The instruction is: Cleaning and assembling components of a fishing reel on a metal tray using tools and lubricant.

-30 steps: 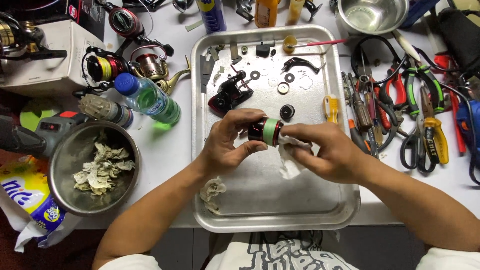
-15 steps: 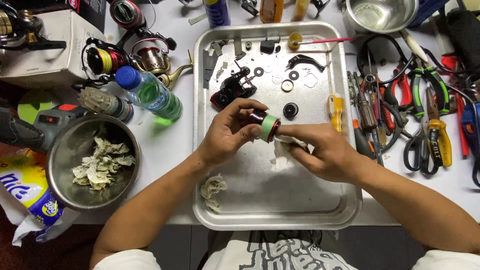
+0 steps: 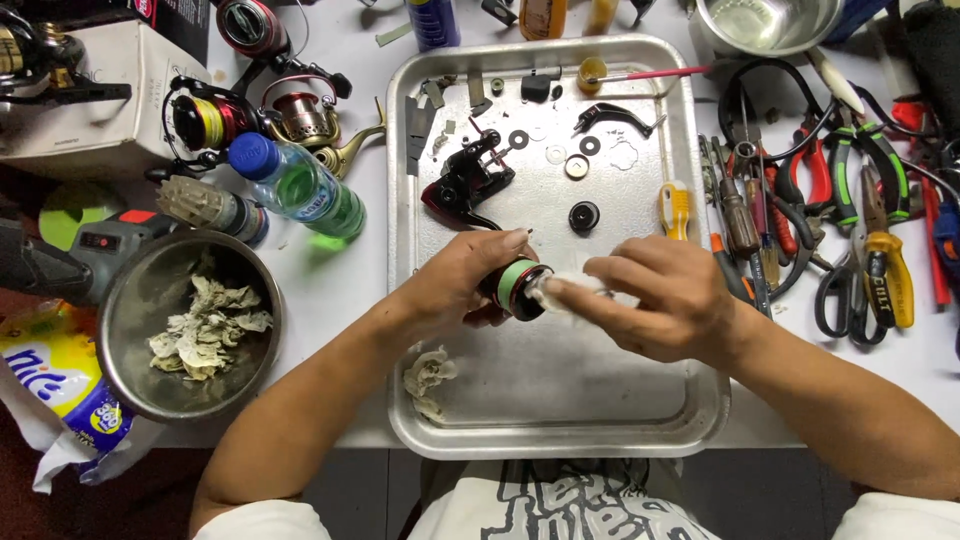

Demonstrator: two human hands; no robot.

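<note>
My left hand [image 3: 455, 285] grips a small black fishing-reel spool with a green band [image 3: 515, 287] over the middle of a metal tray [image 3: 560, 415]. My right hand [image 3: 660, 295] presses a piece of white tissue [image 3: 560, 290] against the spool's open end. A black and red reel body [image 3: 465, 185] lies on the tray just beyond my left hand. Several washers, a black knob [image 3: 584, 215] and other small parts are spread over the tray's far half. A crumpled tissue scrap [image 3: 428, 378] lies at the tray's near left edge.
A steel bowl of used tissue scraps [image 3: 190, 325] stands left, beside a green plastic bottle [image 3: 295, 187], spinning reels [image 3: 215, 120] and a cardboard box [image 3: 90, 100]. Pliers, screwdrivers and scissors [image 3: 850, 240] crowd the right. Another steel bowl [image 3: 765, 25] is at the back.
My hands with the spool have shifted slightly toward the tray's centre. My right fingers have worked the tissue further onto the spool's end.
</note>
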